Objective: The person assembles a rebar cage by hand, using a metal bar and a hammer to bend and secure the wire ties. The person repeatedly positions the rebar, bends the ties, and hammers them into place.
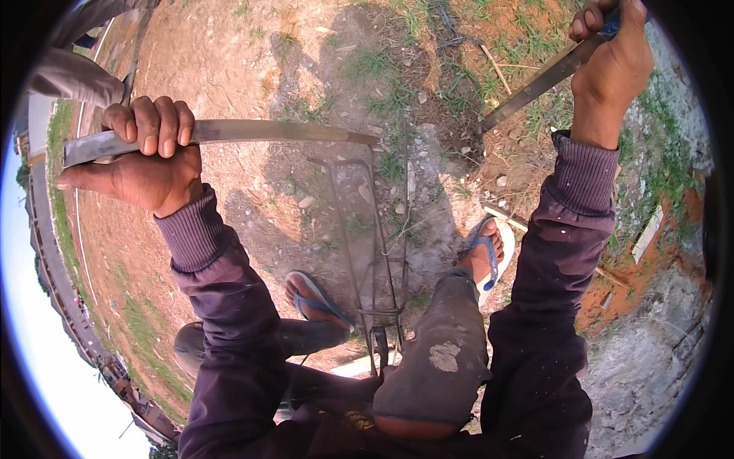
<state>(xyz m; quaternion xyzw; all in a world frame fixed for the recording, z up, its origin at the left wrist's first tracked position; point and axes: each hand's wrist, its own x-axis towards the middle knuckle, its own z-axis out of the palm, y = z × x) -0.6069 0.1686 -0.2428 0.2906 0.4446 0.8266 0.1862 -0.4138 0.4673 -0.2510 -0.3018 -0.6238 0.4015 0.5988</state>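
My left hand (157, 145) is closed around the wide end of a long, flat metal strip (283, 131). That strip reaches out to the right, bowed in this view, and looks browner toward its far end. At the upper right my right hand (615, 61) is wrapped round the blue handle (612, 24) of a long flat-bladed tool. Its blade (527, 93) slants down and left, with the tip at or close to the soil. Between my legs stands a frame of thin bent steel rods (376, 206), bound together low down near a black grip-like piece (380, 340).
My feet in blue-strapped flip-flops (317, 300) stand on either side of the rod frame. Another person's trouser leg (80, 76) is at the upper left. Dry soil with grass tufts (375, 65), stones and wood slivers surrounds me. Rough grey ground (650, 367) lies lower right.
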